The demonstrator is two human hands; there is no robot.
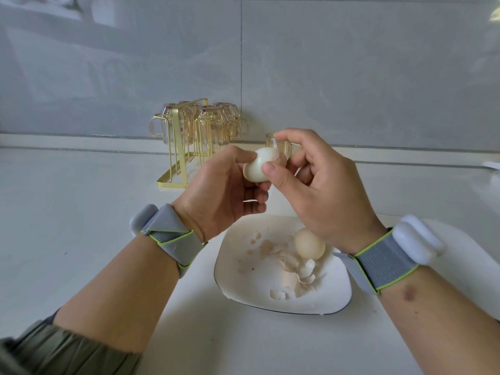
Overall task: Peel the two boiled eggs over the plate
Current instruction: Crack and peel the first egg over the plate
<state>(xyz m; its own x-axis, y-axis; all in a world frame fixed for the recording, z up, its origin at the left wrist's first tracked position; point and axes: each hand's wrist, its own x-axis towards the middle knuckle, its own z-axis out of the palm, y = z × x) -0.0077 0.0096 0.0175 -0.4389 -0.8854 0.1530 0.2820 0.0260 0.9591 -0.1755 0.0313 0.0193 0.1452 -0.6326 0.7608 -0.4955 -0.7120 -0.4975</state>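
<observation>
From the head camera I see my left hand point(224, 190) cupping an egg point(259, 165) above the table point(81, 212), a little beyond the far edge of the plate point(243, 280). Its fingers are curled round the egg from below, and the thumb rests on the top. The egg shows smooth white all over the side I can see, so I judge it peeled or nearly so; the far side is hidden by the fingers, and I cannot tell if any shell clings there.

My right hand point(322, 190) is up against the same egg. Its thumb presses on the near right side and the fingers curl behind it, pinching at the surface as if picking off a last scrap or checking for one.

Down on the plate lies the second egg point(309, 243), tan and whole in its shell, untouched as far as I can see. Beside it and in front of it sits a heap of broken shell pieces point(295, 272), with small flecks scattered toward the left of the plate.

So I put the task at about halfway: one egg is close to bare, and the other is yet to be cracked and peeled.

Behind the hands stands a gold wire rack point(189, 139) of upturned glass cups, and a single glass cup point(281, 144) sits just behind my right fingers.
</observation>
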